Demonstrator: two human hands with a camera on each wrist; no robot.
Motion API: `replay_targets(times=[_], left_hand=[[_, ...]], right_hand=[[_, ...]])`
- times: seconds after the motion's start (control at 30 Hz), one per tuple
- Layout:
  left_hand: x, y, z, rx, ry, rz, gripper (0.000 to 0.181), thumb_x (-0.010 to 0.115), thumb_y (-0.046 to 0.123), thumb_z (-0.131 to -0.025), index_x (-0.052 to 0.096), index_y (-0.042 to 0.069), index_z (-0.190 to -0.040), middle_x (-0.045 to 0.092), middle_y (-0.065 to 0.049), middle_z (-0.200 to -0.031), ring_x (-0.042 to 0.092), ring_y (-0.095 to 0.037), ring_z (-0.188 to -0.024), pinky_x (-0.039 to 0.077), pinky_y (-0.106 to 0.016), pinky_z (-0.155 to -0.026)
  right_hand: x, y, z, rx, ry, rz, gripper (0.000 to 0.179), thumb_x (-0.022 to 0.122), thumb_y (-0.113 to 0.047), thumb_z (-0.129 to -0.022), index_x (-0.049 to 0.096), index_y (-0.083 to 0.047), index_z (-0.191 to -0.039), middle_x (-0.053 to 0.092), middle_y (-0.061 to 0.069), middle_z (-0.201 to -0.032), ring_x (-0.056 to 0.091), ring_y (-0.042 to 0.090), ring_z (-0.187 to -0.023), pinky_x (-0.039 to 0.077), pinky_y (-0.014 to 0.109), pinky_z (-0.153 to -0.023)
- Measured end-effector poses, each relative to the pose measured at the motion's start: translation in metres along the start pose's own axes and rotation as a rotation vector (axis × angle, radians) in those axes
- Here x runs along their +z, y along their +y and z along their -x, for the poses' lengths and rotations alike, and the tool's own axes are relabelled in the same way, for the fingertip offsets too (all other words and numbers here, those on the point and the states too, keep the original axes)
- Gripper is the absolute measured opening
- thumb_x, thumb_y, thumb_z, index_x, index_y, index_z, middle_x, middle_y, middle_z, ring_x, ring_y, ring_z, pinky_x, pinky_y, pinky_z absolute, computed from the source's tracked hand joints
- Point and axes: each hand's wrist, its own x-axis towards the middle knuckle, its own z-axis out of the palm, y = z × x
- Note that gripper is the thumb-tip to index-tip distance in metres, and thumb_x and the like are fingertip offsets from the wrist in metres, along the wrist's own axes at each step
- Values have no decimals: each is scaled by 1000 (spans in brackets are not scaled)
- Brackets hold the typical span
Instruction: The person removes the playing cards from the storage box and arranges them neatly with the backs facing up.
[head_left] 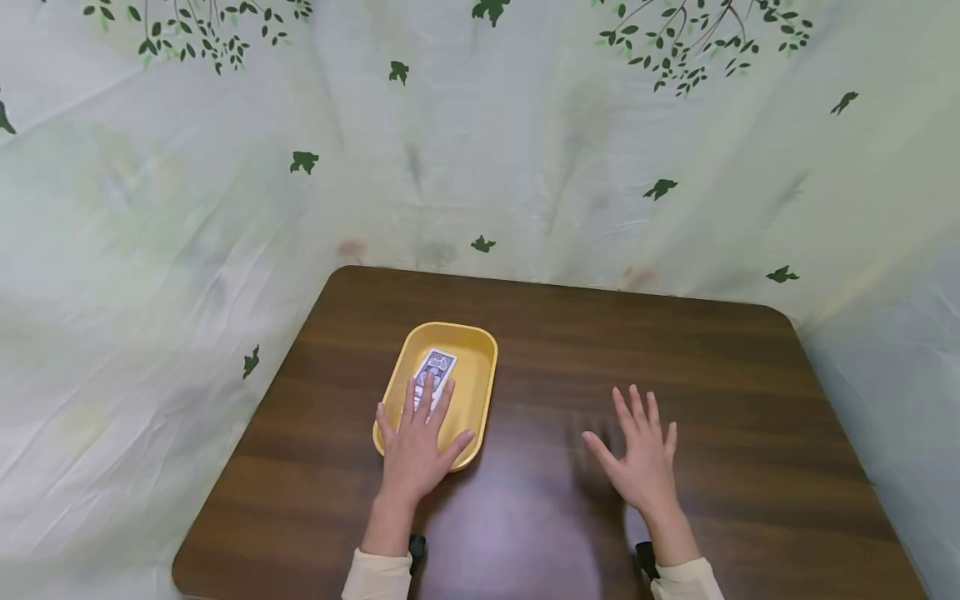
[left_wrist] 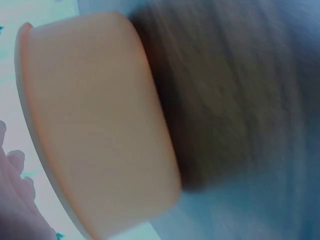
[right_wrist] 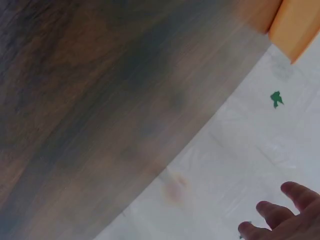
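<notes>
A yellow tray (head_left: 480, 375) with rounded corners sits left of centre on the dark wooden table. In it lies a playing card (head_left: 438, 363) with a blue patterned back, its lower part covered by fingers. Above the tray's near half my left hand (head_left: 415, 458) is spread, palm down, its fingers straight and overlapping the card in the head view. The left wrist view shows the tray's outer wall (left_wrist: 100, 120) close up, fingers at the left edge. Well to the right, my right hand (head_left: 643, 467) is spread over the table with nothing in its grasp.
The brown wooden table (head_left: 555, 333) has rounded corners and reaches back to a pale cloth backdrop (head_left: 480, 167) printed with leaves and branches. Each wrist carries a dark strap (head_left: 417, 550). In the right wrist view the tray's corner (right_wrist: 295, 30) shows at upper right.
</notes>
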Motion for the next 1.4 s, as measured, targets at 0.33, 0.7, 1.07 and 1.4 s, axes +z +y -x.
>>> replay_targets(times=[0.33, 0.7, 1.07, 1.4], left_hand=[[-31, -42, -10, -305, 88, 166, 51, 60, 21, -93, 49, 3, -139, 55, -22, -131, 52, -41, -117, 39, -57, -93], [-36, -50, 2, -453, -64, 279, 36, 61, 16, -91, 62, 1, -124, 62, -4, -77, 55, -19, -63, 44, -36, -58], [-33, -40, 15, -506, -122, 341, 35, 63, 16, -89, 61, 2, -121, 57, -1, -71, 50, -15, -56, 40, -30, -52], [-33, -43, 25, -514, -127, 346, 32, 65, 14, -87, 62, 1, -116, 58, 0, -69, 49, -14, -54, 40, -30, -50]], right_hand=[[-16, -17, -26, 2, 30, -115, 41, 66, -24, -92, 62, 3, -122, 60, 23, -124, 51, 42, -118, 36, 60, -97], [-4, -102, -113, -139, -146, -180, 39, 63, -26, -93, 64, 1, -121, 65, 17, -117, 59, 33, -111, 45, 48, -94], [67, -173, -164, -82, -328, -111, 33, 63, -25, -91, 66, -4, -117, 66, 9, -111, 61, 24, -101, 48, 39, -88], [123, -173, -169, 28, -466, -44, 24, 64, -20, -88, 50, -9, -73, 37, 0, -63, 36, 14, -55, 30, 28, -52]])
